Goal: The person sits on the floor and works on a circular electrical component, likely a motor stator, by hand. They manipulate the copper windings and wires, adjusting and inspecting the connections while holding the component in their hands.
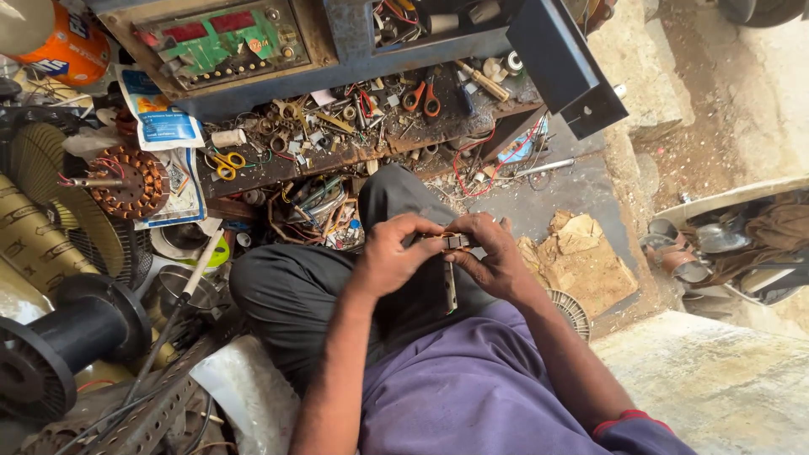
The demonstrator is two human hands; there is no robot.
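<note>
Head view: the left hand (389, 255) and right hand (491, 257) meet over the lap, each grip pinched narrow on a small metal part (456, 242). Above and left of them lies a blue-and-white packet (158, 114); an orange container (67, 38) sits farther left on the cluttered worktop (354, 143).

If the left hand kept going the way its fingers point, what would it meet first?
Likely the small metal part it pinches, then at once the right hand facing it; the two hands look joined on it, though depth is unclear.
</note>
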